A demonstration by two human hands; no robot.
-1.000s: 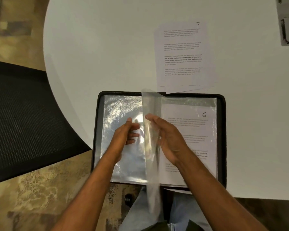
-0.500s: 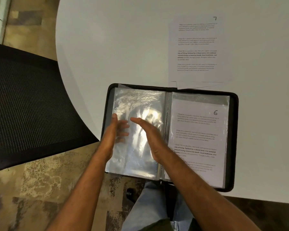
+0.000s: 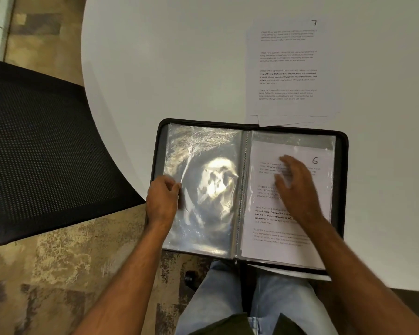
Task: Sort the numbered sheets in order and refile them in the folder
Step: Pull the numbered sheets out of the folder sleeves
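Observation:
A black zip folder (image 3: 344, 189) lies open at the table's near edge, over my lap. Its left page is an empty clear sleeve (image 3: 203, 165). The right sleeve holds a printed sheet marked 6 (image 3: 315, 160). My left hand (image 3: 162, 199) rests on the left sleeve's outer edge with its fingers curled against the plastic. My right hand (image 3: 295, 187) hovers over or touches sheet 6 with spread fingers, blurred by motion. Beyond the folder a small stack of loose sheets lies on the table, with sheet 7 (image 3: 288, 68) on top.
The white round table (image 3: 155, 56) extends far and right. A black mesh chair (image 3: 41, 146) stands to the left, over patterned carpet. A loose sheet edge (image 3: 324, 276) sticks out under the folder's lower right.
The clear sleeve was turned over and now lies flat on the left. My right hand moved from the left page across to sheet 6. My left hand slid to the left sleeve's outer edge.

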